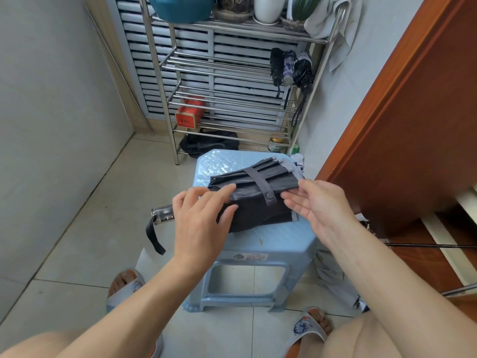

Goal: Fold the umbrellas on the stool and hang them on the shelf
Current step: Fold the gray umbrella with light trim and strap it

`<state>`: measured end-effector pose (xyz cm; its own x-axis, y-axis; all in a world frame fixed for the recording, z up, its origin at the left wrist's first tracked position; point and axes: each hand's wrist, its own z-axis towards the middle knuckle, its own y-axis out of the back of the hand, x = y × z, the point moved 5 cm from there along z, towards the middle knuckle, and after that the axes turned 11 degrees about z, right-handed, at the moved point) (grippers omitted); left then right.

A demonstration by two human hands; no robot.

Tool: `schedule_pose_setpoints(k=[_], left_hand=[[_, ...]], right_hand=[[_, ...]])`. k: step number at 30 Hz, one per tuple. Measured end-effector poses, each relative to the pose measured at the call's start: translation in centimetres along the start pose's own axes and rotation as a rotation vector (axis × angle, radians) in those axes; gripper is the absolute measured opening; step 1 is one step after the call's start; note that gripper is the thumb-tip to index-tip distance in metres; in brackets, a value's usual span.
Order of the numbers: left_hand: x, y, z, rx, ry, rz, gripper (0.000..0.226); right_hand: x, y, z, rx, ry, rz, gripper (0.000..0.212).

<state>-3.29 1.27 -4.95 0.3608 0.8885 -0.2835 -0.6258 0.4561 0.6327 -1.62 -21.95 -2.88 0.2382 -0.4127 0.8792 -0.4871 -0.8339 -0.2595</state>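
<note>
On the blue plastic stool (258, 244): a folded dark grey umbrella (258, 202), lying flat across the seat. Wrapped round the middle with a grey strap (260, 184), snapped shut with a round button. Clear handle (163, 214) sticking out past the left edge of the stool, with a dark wrist loop (154, 236) hanging down from it.

Left hand (201, 218) resting on the handle end of the umbrella, fingers nearly straight, tips touching the cloth. Not curled round anything.

Right hand (317, 202) at the other side, palm turned up and inward, fingers straight, tips touching the cloth just beside the strap button. Nothing held tight there either.

Behind the stool: a shiny metal shelf (165, 99) with bars. Three folded umbrellas (290, 68) hanging close together at the right end of the shelf, straps dangling down. A red box (189, 113) on a lower bar. A black bag (209, 144) at the bottom. Pots and a teal tub (180, 7) up on top, a pale towel (335, 24) draped over the right corner.

Brown wooden door (402, 125) on the right. Pale tile floor (90, 241) below. Two feet in slippers (309, 326), one each side of the stool.
</note>
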Motion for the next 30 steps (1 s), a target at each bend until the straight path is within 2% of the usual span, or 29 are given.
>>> schedule_pose_setpoints(k=[2,4,11,14,19,21,23,24,26,27,28,30], left_hand=[[-0.3,0.2,0.1,-0.033,-0.039,-0.013,0.011],[-0.4,0.4,0.2,-0.056,-0.054,-0.036,0.007],[-0.4,0.5,0.2,-0.067,-0.086,-0.032,0.016],[-0.8,0.6,0.0,-0.052,-0.076,-0.035,0.023],[-0.6,0.5,-0.2,0.035,-0.08,-0.041,0.016],[-0.4,0.3,-0.3,0.08,-0.102,-0.04,0.016],[-0.3,0.3,-0.6,0.101,-0.146,-0.036,0.016],[-0.2,0.3,-0.7,0.1,-0.165,-0.032,0.015],[0.0,0.2,-0.6,0.102,-0.187,-0.02,0.014],[0.0,0.2,-0.6,0.107,-0.191,-0.016,0.012],[0.0,0.3,-0.5,0.113,-0.194,-0.015,0.011],[0.0,0.5,-0.2,0.157,-0.212,-0.028,0.005]], right_hand=[[-0.1,0.2,0.1,-0.007,-0.002,-0.008,0.008],[-0.1,0.3,0.1,-0.009,-0.006,-0.005,0.008],[0.0,0.2,-0.1,-0.005,-0.004,0.025,0.007],[0.3,0.1,-0.2,-0.006,0.055,0.029,0.008],[0.1,0.5,-0.3,-0.05,0.095,-0.066,0.008],[0.3,1.3,-0.1,-0.153,0.172,-0.28,0.01],[1.7,0.9,-0.8,-0.228,0.457,-0.69,0.011],[2.4,-0.2,-1.6,-0.195,0.671,-0.86,0.015],[2.3,-3.8,-3.4,0.057,1.071,-1.103,0.027],[1.5,-5.3,-3.6,0.208,1.161,-1.201,0.036],[0.3,-6.2,-3.0,0.311,1.154,-1.274,0.041],[-1.2,-7.1,-1.7,0.358,1.049,-1.354,0.043]])
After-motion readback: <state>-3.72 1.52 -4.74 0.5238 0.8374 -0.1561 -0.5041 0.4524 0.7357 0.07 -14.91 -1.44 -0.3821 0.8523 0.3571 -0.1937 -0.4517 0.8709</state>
